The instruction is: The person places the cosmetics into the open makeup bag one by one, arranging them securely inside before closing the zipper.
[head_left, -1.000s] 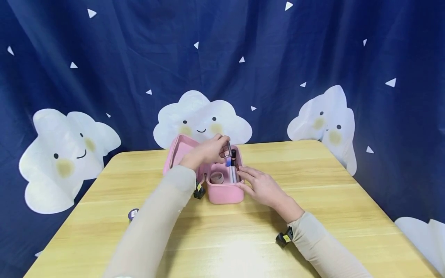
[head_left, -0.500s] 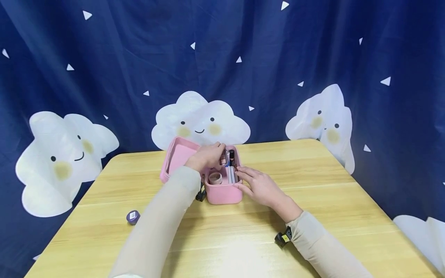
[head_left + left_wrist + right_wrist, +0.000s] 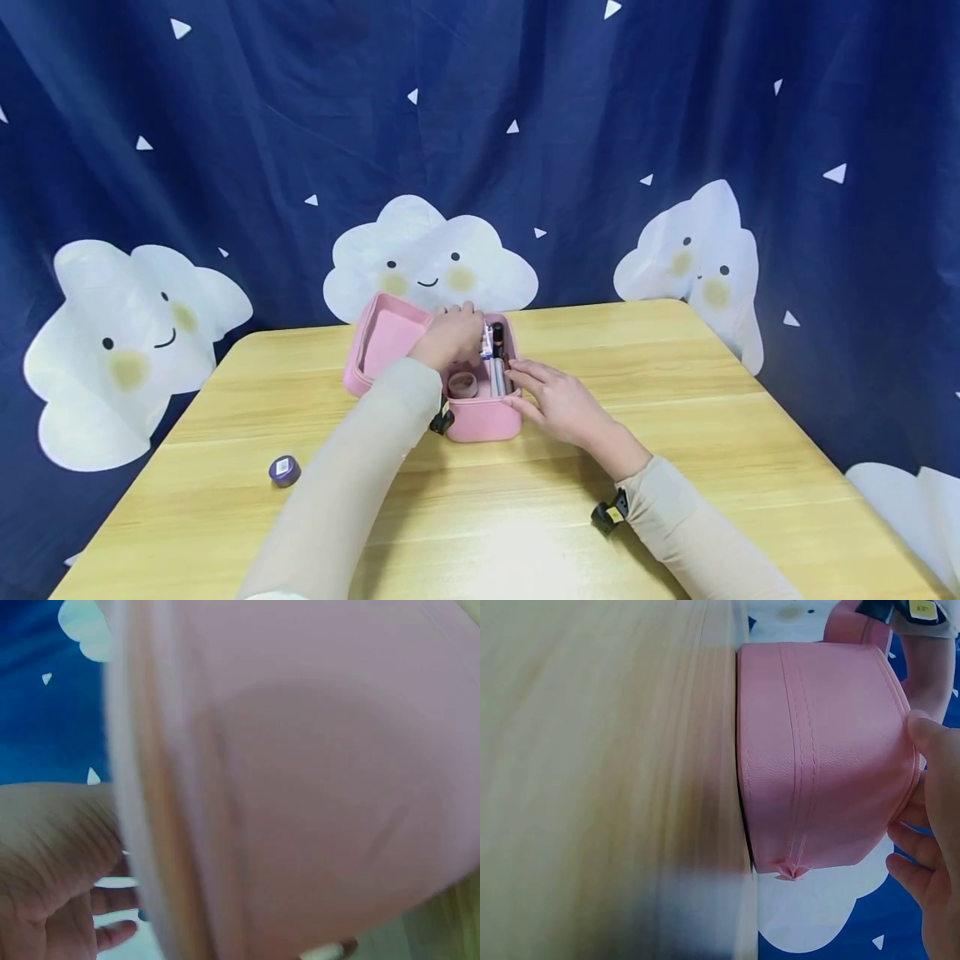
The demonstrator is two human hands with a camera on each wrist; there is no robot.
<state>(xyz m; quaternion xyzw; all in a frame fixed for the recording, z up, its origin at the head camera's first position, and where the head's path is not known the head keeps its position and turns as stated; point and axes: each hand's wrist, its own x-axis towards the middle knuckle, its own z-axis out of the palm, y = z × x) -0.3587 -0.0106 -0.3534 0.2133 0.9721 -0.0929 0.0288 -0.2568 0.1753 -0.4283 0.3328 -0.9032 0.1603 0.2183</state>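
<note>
A pink cosmetic case (image 3: 483, 421) stands on the table, its lid (image 3: 390, 333) folded back to the left. My left hand (image 3: 452, 333) reaches down into the back of it, fingers hidden inside; I cannot tell whether they hold anything. In the left wrist view, that hand (image 3: 56, 877) shows past the blurred pink lid. My right hand (image 3: 558, 402) rests at the case's right rim, thumb touching the rim and fingers loosely spread. Inside are a round jar (image 3: 462, 384), pale tubes (image 3: 497, 377), a black-capped tube (image 3: 498, 335) and a white-and-blue item (image 3: 487, 342).
A small purple round jar (image 3: 284, 471) with a white label stands on the table to the left of my left forearm. The wooden table (image 3: 675, 400) reaches back to a dark blue curtain (image 3: 480, 100) printed with clouds.
My left hand has lowered a clear-lidded compact into the back of the case, and the compact is now out of sight. My right hand has stayed at the rim.
</note>
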